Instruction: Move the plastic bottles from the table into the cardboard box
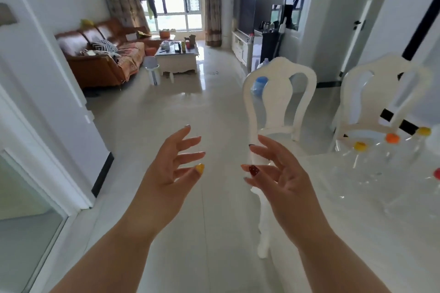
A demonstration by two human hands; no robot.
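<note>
Several clear plastic bottles stand on the white table (357, 233) at the right: one with a yellow cap (360, 146), one with an orange cap (392, 138), another yellow-capped one (424, 131), and a red cap (437, 173) at the frame edge. My left hand (170, 173) and my right hand (278, 173) are raised over the floor left of the table, palms facing each other, fingers spread, holding nothing. No cardboard box is in view.
Two white chairs (281, 102) (381, 93) stand beside the table. A blue-capped bottle (260, 83) shows behind the nearer chair. A door frame (47, 126) is at left. A sofa (102, 59) and a coffee table (177, 57) lie across the tiled floor.
</note>
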